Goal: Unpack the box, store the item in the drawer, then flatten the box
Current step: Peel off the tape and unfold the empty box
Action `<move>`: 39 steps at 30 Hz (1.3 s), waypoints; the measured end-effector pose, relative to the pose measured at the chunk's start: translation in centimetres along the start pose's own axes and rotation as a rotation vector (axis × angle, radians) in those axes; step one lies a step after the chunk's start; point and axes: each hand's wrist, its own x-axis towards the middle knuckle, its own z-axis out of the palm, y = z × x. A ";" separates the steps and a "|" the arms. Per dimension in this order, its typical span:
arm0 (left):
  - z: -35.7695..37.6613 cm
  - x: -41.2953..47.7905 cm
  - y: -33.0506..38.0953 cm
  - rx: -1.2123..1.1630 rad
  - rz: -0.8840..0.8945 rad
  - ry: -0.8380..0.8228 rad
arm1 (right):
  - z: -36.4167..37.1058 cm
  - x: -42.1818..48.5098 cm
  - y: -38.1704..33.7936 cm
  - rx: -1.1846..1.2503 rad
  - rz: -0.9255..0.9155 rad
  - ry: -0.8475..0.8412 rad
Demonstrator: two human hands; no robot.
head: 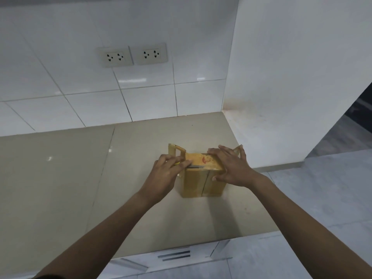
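A small brown cardboard box (198,183) stands on the beige counter (80,178), with two end flaps sticking up at its far left and far right. My left hand (166,174) grips a thin cutter with a yellow body (177,163); its metal blade lies along the box's top front edge. My right hand (231,168) presses down on the top flap and wraps the box's right side. The inside of the box is hidden.
White tiled wall with two double sockets (132,55) stands behind the counter. A white side wall (291,77) closes the right end. A white cabinet front with a grey handle (174,255) sits under the counter's near edge. Grey floor lies at the right.
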 end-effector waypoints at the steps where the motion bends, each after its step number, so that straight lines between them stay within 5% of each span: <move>1: 0.1 -0.4 0.1 0.000 -0.001 0.014 | 0.0 0.0 0.0 -0.001 -0.006 -0.002; 9: -5.1 3.0 0.6 0.272 0.283 0.067 | -0.1 -0.2 -0.2 0.003 0.016 -0.017; 15: -5.0 0.7 0.8 0.080 -0.022 0.242 | -0.1 -0.2 -0.4 -0.063 0.023 -0.016; 21: 3.7 -9.5 2.5 0.124 0.061 -0.081 | 0.3 -1.2 -1.9 -0.261 -0.102 0.269; 28: 6.2 -10.9 3.1 0.088 -0.120 -0.350 | -0.7 -1.5 -3.8 -0.115 0.035 0.191; 36: 2.0 -5.6 4.6 -0.056 -0.166 0.074 | -0.8 -1.5 -4.6 -0.086 0.087 0.138; 39: 0.1 -1.4 4.6 -0.103 -0.103 0.036 | -1.4 -1.6 -5.1 0.000 0.105 0.128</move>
